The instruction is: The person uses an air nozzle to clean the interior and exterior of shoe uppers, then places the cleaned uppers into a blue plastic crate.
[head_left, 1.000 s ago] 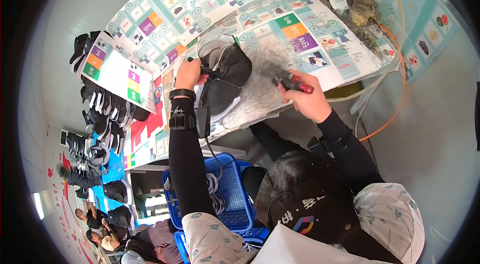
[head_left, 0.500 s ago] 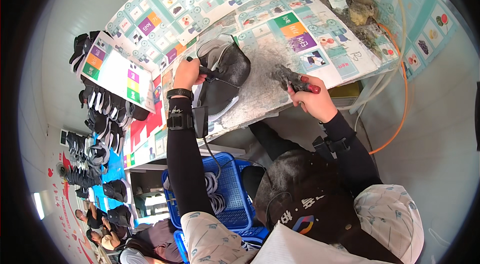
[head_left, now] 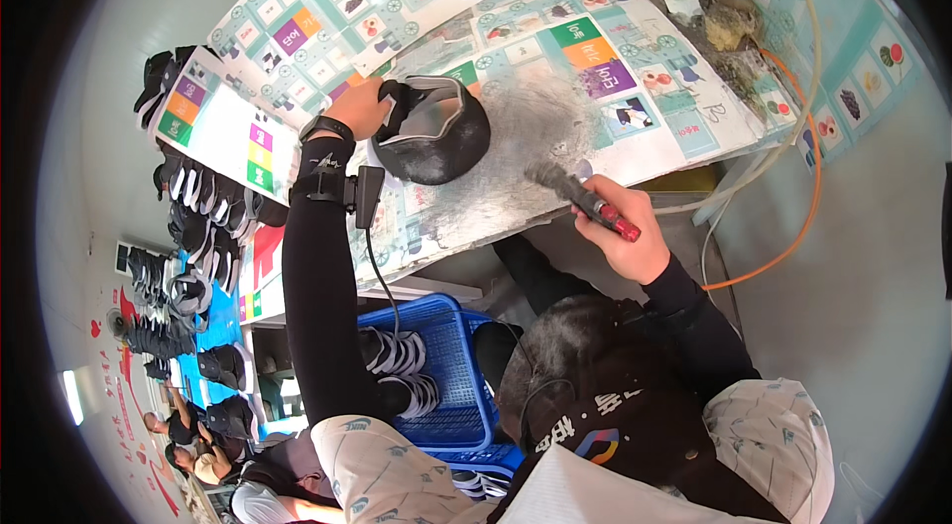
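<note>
**A:** Where are you sitting?

**B:** At a workbench (head_left: 555,177) covered in pale teal printed sheets with coloured squares, its middle worn grey and dusty. A grey floor lies off to my right.

**A:** What are your hands doing?

**B:** My left hand (head_left: 359,108) is clenched on the rim of a black shoe upper with a grey-lined opening (head_left: 436,132), pressing it onto the bench just left of the dusty patch. A black strap with a small device (head_left: 342,189) sits on that wrist, with a cable hanging from it. My right hand (head_left: 627,227) is wrapped around a brush with a red and black handle and dark bristles (head_left: 580,197). The bristles point toward the shoe upper but stay clear of it, over the bench's near edge.

**A:** And around you?

**B:** Below the bench, between my arms, stands a blue plastic crate (head_left: 451,375) holding more shoe pieces. Rows of black shoe uppers (head_left: 193,217) line the far left. An orange hose (head_left: 803,217) and a clear tube (head_left: 783,142) curve past the bench's right end.
</note>
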The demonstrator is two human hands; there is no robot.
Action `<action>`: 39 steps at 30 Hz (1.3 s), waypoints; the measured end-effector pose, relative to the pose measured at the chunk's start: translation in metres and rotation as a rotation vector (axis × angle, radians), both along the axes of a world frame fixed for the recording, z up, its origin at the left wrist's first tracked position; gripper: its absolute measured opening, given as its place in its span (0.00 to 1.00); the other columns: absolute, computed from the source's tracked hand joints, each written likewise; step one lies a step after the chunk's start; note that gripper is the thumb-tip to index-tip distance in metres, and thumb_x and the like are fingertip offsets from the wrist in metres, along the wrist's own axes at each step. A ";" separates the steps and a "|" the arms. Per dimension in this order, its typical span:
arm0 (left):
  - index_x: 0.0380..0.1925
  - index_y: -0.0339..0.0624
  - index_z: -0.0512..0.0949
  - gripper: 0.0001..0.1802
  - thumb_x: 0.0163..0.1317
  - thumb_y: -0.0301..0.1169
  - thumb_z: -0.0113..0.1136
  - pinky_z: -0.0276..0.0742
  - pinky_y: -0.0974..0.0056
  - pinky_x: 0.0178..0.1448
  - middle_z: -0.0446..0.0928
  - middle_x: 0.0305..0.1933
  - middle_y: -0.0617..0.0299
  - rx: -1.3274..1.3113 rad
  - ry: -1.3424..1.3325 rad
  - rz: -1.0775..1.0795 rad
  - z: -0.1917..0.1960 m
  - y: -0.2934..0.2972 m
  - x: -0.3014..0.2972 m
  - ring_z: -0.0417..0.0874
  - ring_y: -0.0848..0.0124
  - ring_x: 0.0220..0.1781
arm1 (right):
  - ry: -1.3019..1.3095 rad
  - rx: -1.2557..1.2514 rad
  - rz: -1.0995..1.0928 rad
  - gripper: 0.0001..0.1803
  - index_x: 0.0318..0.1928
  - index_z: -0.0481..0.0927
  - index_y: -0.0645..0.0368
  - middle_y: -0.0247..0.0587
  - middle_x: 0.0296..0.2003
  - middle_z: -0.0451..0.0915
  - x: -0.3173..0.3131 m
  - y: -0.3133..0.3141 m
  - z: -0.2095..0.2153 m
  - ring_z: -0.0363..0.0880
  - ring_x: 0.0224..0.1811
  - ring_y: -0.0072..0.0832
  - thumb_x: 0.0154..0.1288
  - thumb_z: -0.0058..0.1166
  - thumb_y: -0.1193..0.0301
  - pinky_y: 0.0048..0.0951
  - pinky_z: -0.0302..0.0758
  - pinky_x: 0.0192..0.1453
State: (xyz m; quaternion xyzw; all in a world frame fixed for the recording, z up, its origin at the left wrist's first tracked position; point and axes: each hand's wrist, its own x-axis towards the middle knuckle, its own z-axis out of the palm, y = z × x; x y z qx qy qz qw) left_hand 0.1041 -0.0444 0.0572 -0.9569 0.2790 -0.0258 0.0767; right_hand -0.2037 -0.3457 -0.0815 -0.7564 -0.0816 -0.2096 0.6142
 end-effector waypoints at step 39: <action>0.55 0.51 0.85 0.16 0.69 0.38 0.66 0.81 0.50 0.56 0.87 0.48 0.49 -0.168 0.014 -0.060 0.002 -0.025 0.003 0.87 0.47 0.51 | 0.088 0.020 0.063 0.11 0.43 0.78 0.63 0.56 0.29 0.77 -0.002 0.004 -0.006 0.79 0.35 0.59 0.59 0.62 0.77 0.44 0.74 0.37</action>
